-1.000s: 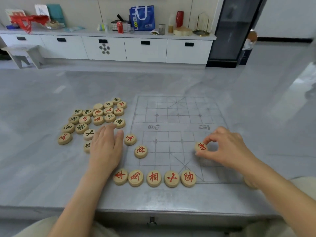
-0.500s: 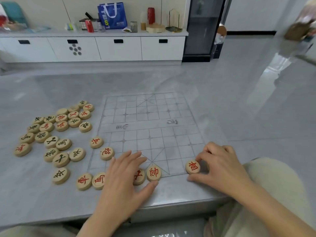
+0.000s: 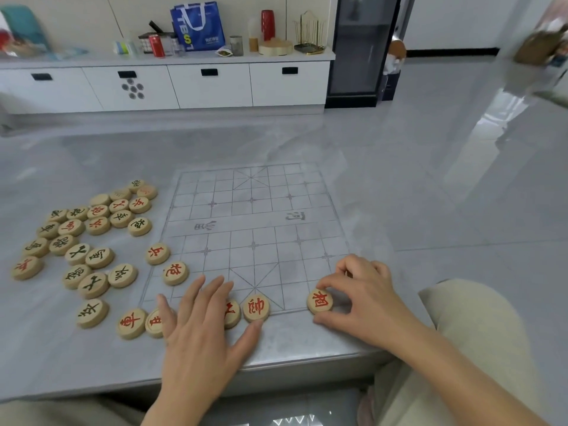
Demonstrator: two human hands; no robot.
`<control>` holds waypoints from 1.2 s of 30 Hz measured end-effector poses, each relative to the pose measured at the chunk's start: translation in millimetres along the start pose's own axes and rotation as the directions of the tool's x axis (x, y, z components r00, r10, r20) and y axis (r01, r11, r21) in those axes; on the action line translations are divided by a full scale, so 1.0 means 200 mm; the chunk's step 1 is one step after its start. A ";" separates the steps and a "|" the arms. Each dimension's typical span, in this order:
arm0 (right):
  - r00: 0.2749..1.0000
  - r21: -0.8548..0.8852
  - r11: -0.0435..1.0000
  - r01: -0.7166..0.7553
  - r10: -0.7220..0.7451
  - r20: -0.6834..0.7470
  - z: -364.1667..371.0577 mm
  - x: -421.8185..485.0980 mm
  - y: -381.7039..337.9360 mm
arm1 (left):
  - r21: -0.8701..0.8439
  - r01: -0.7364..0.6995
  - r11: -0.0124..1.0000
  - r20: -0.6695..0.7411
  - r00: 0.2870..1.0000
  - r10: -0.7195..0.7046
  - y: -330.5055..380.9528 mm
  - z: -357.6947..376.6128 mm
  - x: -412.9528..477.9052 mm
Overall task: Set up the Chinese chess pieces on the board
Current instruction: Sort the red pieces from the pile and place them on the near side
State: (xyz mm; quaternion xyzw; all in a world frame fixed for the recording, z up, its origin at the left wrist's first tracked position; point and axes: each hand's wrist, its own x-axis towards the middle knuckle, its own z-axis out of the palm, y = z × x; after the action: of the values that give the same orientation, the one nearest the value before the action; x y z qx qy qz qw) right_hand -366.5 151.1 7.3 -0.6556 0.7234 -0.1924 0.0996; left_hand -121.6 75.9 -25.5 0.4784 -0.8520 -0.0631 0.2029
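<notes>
A pale chess board (image 3: 252,222) is drawn on the grey table. Round wooden pieces stand in its near row: a red chariot (image 3: 131,323), a partly hidden red piece (image 3: 152,323), another half-hidden red piece (image 3: 232,313) and the red general (image 3: 256,307). My left hand (image 3: 199,327) lies flat with straight fingers over the middle of that row. My right hand (image 3: 365,298) pinches a red elephant piece (image 3: 319,301) on the near line at the right. A red cannon (image 3: 175,273) and a red soldier (image 3: 157,253) sit at the board's left side.
Several loose red and black pieces form a pile (image 3: 89,238) left of the board. The table's near edge (image 3: 276,368) runs just below my hands. A white cabinet (image 3: 212,84) with a blue bag (image 3: 198,26) stands far behind.
My right hand has carried the elephant piece from mid-board down to the near row. My left hand moved from the loose pile onto the near row. The camera turned right.
</notes>
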 end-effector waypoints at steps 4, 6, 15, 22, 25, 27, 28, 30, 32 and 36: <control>1.000 -0.025 1.000 0.019 -0.019 0.013 0.01 0.01 -0.02 | -0.009 -0.009 1.000 -0.027 1.000 0.009 0.00 0.00 0.01; 1.000 -0.030 0.999 0.019 -0.019 0.006 0.01 0.01 -0.02 | -0.018 -0.018 1.000 -0.036 0.999 0.018 0.00 0.00 0.00; 0.999 -0.052 0.999 0.003 0.000 0.045 0.02 0.03 -0.01 | -0.161 0.025 0.987 -0.053 0.998 -0.034 -0.01 -0.04 0.00; 0.992 0.089 0.995 0.043 -0.032 -0.125 -0.05 0.18 0.02 | -0.431 0.175 0.885 -0.150 0.953 -0.261 -0.19 -0.21 0.05; 0.990 0.115 0.992 0.056 -0.040 -0.133 -0.07 0.26 -0.03 | -0.493 0.275 0.825 -0.164 0.902 -0.399 -0.36 -0.28 0.11; 0.992 0.117 0.991 0.059 -0.046 -0.114 -0.06 0.30 -0.08 | -0.558 0.361 0.747 -0.161 0.836 -0.524 -0.50 -0.33 0.18; 0.993 0.102 0.992 0.070 -0.060 -0.101 -0.05 0.32 -0.10 | -0.582 0.398 0.709 -0.166 0.796 -0.582 -0.57 -0.36 0.22; 0.993 0.066 0.993 0.102 -0.098 -0.069 -0.04 0.36 -0.15 | -0.619 0.452 0.643 -0.194 0.705 -0.682 -0.73 -0.41 0.30; 0.989 0.060 0.988 0.141 -0.138 -0.056 -0.01 0.37 -0.18 | -0.617 0.519 0.591 -0.214 0.612 -0.761 -0.91 -0.43 0.34; 0.984 0.031 0.984 0.177 -0.175 -0.040 0.05 0.40 -0.20 | -0.478 0.730 0.488 -0.153 0.478 -0.865 -1.17 -0.39 0.37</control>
State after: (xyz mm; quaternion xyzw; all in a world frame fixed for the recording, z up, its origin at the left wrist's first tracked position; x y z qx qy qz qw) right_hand -336.0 69.0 23.1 -0.7115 0.6609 -0.2249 0.0799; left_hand 60.2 -104.3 -3.6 0.7826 -0.4400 -0.2088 0.3877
